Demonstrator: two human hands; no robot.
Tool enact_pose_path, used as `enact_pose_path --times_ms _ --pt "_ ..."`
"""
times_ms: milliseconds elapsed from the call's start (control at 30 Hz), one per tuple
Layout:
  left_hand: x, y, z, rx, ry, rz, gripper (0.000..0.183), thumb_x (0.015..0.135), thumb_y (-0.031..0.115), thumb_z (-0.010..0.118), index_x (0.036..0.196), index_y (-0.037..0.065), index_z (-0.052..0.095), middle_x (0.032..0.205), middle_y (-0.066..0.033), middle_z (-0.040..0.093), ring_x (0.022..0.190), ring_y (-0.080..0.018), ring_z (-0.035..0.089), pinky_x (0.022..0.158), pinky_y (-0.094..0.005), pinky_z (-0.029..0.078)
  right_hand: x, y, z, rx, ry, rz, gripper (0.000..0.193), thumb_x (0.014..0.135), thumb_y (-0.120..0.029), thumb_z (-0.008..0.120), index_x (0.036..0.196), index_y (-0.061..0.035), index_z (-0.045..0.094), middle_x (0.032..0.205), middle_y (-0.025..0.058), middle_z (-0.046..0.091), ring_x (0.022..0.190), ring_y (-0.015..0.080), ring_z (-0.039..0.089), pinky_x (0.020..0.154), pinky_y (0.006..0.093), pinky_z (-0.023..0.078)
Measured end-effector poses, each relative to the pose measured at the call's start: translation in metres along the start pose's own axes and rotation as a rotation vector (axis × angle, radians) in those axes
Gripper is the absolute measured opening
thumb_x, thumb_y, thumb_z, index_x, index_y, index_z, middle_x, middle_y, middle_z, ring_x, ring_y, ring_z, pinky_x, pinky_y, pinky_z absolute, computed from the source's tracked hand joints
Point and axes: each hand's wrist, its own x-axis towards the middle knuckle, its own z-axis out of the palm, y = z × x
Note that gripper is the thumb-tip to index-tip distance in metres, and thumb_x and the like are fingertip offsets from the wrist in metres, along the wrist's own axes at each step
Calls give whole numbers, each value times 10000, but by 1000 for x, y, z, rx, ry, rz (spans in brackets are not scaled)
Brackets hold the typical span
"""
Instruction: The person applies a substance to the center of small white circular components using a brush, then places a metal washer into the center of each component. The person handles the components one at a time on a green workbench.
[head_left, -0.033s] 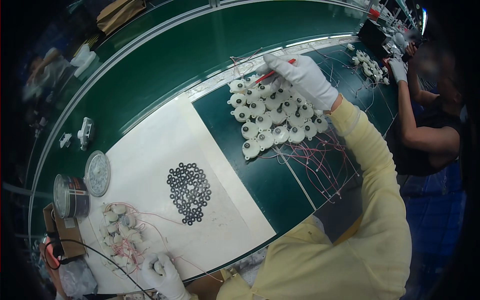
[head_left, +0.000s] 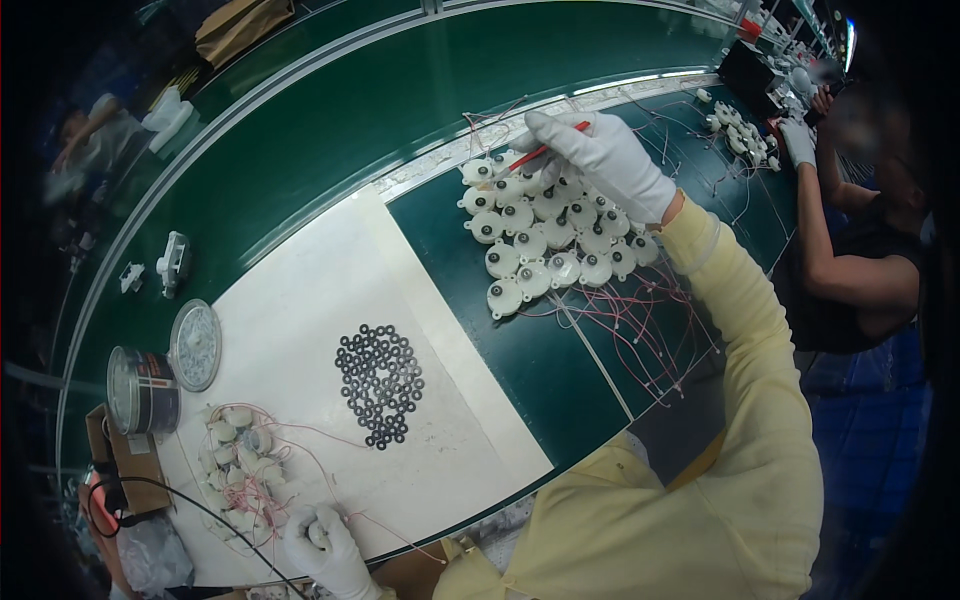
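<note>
My right hand (head_left: 605,160), in a white glove, pinches a thin red stick-like tool (head_left: 548,149) and reaches over the far part of a packed group of white round wired parts (head_left: 530,242). They look like small motors. Dark round pieces sit at the middle of most of them. At the lower left my left hand (head_left: 328,550), also gloved, curls around a small pale part (head_left: 318,536), largely hidden by the fingers. Beside it lies a loose heap of similar white parts (head_left: 235,465) with pink-red wires. Many small black rings (head_left: 380,385) are spread on the white board (head_left: 300,300).
A round tin (head_left: 142,390) and a shallow clear dish (head_left: 196,345) stand at the left, near a cardboard box (head_left: 130,460). A black cable (head_left: 220,520) crosses the lower left. Wires (head_left: 640,330) trail off the group. Another person's gloved hand (head_left: 797,140) works at the right.
</note>
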Motion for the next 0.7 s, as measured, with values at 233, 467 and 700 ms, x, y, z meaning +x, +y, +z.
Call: enact_pose_path --times_ms 233,467,700 --pt "-3 0 2 -49 30 -3 146 937 23 619 1058 -27 553 894 -42 542 740 -91 467 674 -226 438 -2 0 14 -27 -84 59 438 988 -433 598 1075 -31 748 896 37 743 705 75 652 635 217 495" --pt "-4 2 2 -1 52 -4 175 930 31 636 1072 -32 556 923 -49 549 775 -104 469 714 -240 437 -3 12 9 21 -91 75 343 1012 -342 591 1041 -39 749 884 20 733 676 46 639 586 190 450" --pt "-4 -4 2 -42 55 -15 176 931 31 638 1076 -32 559 929 -48 551 776 -102 465 717 -230 431 -10 8 5 2 -92 97 409 991 -394 606 1051 -14 743 812 30 707 671 70 636 621 231 508"
